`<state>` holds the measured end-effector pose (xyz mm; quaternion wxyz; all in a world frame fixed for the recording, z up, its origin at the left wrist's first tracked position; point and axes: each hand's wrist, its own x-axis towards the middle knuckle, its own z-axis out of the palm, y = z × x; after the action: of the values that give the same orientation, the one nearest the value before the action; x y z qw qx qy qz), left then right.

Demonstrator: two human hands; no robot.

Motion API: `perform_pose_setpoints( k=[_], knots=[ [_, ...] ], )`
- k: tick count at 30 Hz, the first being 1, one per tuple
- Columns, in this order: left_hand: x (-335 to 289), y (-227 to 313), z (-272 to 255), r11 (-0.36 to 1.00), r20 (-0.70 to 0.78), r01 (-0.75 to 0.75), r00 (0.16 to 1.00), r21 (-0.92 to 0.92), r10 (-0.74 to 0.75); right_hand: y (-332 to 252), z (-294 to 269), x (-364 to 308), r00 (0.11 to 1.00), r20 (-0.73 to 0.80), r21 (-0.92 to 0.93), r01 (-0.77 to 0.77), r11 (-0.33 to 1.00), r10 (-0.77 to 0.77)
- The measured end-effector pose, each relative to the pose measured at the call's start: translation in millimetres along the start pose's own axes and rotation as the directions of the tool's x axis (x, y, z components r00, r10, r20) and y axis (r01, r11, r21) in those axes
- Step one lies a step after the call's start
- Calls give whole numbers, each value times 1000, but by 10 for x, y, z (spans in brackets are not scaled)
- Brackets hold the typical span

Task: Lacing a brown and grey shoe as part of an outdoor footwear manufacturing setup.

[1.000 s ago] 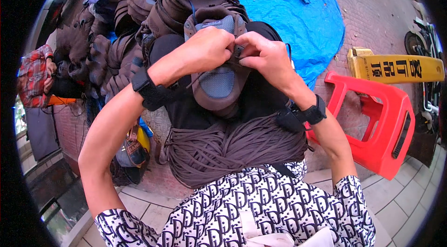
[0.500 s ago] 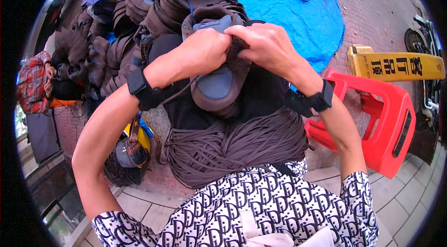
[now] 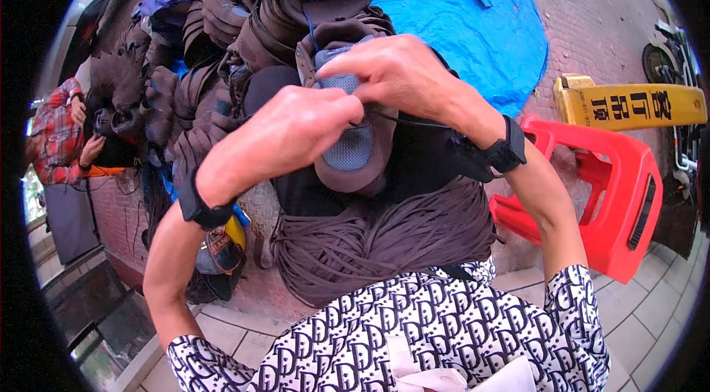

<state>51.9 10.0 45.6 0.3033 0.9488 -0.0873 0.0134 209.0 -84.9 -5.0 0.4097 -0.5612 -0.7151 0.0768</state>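
Note:
A brown shoe upper (image 3: 381, 148) with a blue-grey mesh toe lies over my dark-clad thighs, its toe toward me. Above its lacing area, my left hand (image 3: 296, 122) is closed in a pinch. Its fingertips meet those of my right hand (image 3: 403, 78), which is bent over the tongue with thumb and finger pinched. A dark shoelace (image 3: 421, 123) runs from between the hands out to the right, under my right wrist. The exact grip on it is partly hidden by the fingers. Across my lap lies a thick bundle of brown shoelaces (image 3: 384, 244).
Stacked brown shoe uppers (image 3: 214, 22) fill the far left. A blue tarp (image 3: 473, 29) covers ground ahead. To the right stand a red plastic stool (image 3: 614, 200) and a yellow sign-like board (image 3: 629, 103). Another person in a plaid shirt (image 3: 55, 129) sits far left.
Both hands have shifted over the shoe; the left now crosses nearer its toe. The lace that trailed to the left now stretches to the right.

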Motion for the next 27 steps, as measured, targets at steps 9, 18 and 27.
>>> perform_pose_setpoints(
  k=[9, 18, 27],
  knots=[
    [-103, 43, 67, 998, -120, 32, 992, 49, -26, 26, 84, 395, 746, 661, 211, -79, 974, -83],
    [-197, -21, 135, 49, -78, -62, 884, -997, -460, 84, -472, 79, 866, 364, 544, -496, 677, 342],
    [-2206, -1333, -577, -167, -683, -887, 442, -431, -582, 883, -1692, -1540, 412, -177, 984, 40, 176, 894]
  ],
)
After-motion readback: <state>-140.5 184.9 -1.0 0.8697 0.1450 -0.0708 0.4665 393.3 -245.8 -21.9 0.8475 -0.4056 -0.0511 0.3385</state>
